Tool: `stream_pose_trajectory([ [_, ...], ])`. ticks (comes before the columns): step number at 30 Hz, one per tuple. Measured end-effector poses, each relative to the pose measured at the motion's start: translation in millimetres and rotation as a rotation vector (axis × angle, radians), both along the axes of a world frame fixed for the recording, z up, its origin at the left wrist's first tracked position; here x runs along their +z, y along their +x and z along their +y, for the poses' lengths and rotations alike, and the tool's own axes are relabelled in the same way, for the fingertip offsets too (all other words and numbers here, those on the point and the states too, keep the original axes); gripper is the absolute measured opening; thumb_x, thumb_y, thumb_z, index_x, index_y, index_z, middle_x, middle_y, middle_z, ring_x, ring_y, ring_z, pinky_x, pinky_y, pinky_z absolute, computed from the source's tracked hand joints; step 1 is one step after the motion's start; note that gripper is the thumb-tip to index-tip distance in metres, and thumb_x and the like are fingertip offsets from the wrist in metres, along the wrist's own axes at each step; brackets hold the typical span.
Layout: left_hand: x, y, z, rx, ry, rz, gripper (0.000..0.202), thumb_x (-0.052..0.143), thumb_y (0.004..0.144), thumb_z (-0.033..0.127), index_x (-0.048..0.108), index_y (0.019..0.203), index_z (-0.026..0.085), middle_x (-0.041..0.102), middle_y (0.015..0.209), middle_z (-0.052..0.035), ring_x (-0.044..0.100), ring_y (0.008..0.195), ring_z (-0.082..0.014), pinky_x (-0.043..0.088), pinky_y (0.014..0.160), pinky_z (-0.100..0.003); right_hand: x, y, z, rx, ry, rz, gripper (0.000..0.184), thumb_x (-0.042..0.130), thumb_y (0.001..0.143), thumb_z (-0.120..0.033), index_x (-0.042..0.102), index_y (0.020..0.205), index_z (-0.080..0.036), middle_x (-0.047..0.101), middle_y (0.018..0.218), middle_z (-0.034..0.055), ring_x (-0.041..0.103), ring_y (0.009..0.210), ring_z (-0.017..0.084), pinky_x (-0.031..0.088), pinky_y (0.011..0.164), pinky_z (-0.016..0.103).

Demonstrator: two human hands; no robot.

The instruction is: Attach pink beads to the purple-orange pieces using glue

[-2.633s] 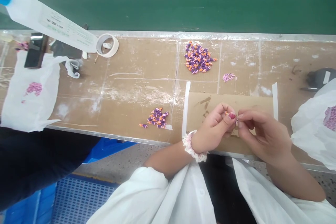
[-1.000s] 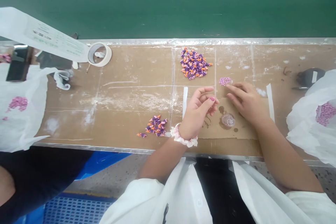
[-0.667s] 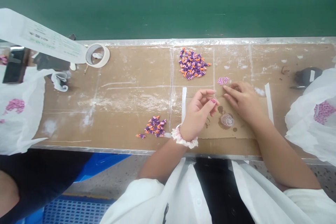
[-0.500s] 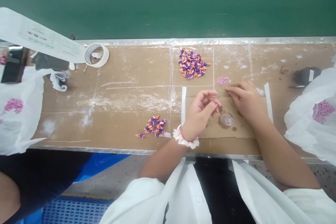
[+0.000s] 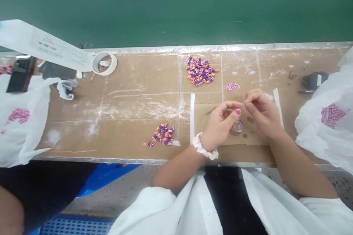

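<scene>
My left hand [image 5: 222, 125] and my right hand [image 5: 261, 112] meet fingertip to fingertip above a taped cardboard patch [image 5: 212, 141]. Both are pinched closed on something too small to make out. A small clear round cap [image 5: 237, 127] lies on the patch just under my left thumb. A tiny heap of pink beads [image 5: 231, 86] sits just beyond my hands. A larger pile of purple and orange pieces [image 5: 200, 70] lies farther back. A smaller pile of the same pieces [image 5: 162, 135] lies to the left of my left wrist.
A tape roll [image 5: 104, 63] and a white paper sheet [image 5: 46, 46] lie at the back left. White plastic bags with pink beads sit at the left [image 5: 19, 121] and right [image 5: 328, 125]. A dark object [image 5: 311, 81] rests far right. Another person in dark clothing [image 5: 41, 187] is at lower left.
My right hand has drawn back from the pink bead heap and come up to my left hand. Both now pinch together above the clear cap.
</scene>
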State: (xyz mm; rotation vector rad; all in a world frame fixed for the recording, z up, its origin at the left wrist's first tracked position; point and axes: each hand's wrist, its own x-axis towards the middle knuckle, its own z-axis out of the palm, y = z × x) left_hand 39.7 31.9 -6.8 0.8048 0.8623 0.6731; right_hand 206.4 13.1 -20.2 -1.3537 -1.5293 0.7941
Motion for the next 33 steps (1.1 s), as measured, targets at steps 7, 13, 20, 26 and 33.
stream_pose_trajectory([
  [7,-2.2,9.2,-1.8,0.002,-0.043,-0.101,0.041,0.076,0.072,0.054,0.064,0.081,0.016,0.058,0.068,0.0027,0.048,0.052,-0.0043,0.041,0.052,-0.021,5.7,-7.6,-10.0,0.100,-0.062,0.339,0.010,0.060,0.093,-0.031,0.059,0.087,-0.024,0.047,0.086,0.0018,0.050,0.071,0.016,0.046,0.062,0.030],
  [13,-8.1,2.8,-1.2,0.027,0.033,-0.138,0.034,0.079,0.072,0.048,0.067,0.076,0.017,0.062,0.074,0.0008,0.053,0.059,-0.0064,0.047,0.057,-0.022,12.5,-7.1,-10.3,0.105,0.034,0.216,0.005,0.062,0.092,-0.023,0.064,0.088,-0.025,0.053,0.085,0.0029,0.055,0.079,0.018,0.049,0.066,0.032],
  [20,-9.3,-5.4,0.3,0.038,0.283,-0.105,0.024,0.072,0.081,0.040,0.067,0.075,0.018,0.059,0.079,-0.0005,0.055,0.066,-0.0081,0.048,0.061,-0.023,17.0,-9.7,-18.2,0.048,0.115,0.118,0.020,0.067,0.085,-0.009,0.069,0.092,-0.027,0.060,0.085,0.0019,0.059,0.076,0.017,0.050,0.064,0.032],
  [26,-4.7,-8.6,-2.1,0.066,0.586,0.113,0.018,0.063,0.089,0.035,0.068,0.080,0.019,0.061,0.081,-0.0036,0.055,0.073,-0.0126,0.048,0.071,-0.028,17.4,-17.7,-23.9,-0.028,0.182,0.114,0.020,0.066,0.083,-0.007,0.062,0.088,-0.026,0.064,0.084,0.0024,0.061,0.073,0.018,0.052,0.060,0.032],
  [33,-2.6,-9.5,0.7,0.003,0.623,0.125,0.020,0.059,0.091,0.034,0.064,0.078,0.019,0.060,0.079,-0.0032,0.054,0.072,-0.0129,0.046,0.071,-0.028,16.9,-12.6,-25.5,0.004,0.268,-0.020,0.022,0.063,0.083,-0.005,0.057,0.086,-0.026,0.065,0.086,0.0035,0.061,0.071,0.018,0.051,0.057,0.032],
])
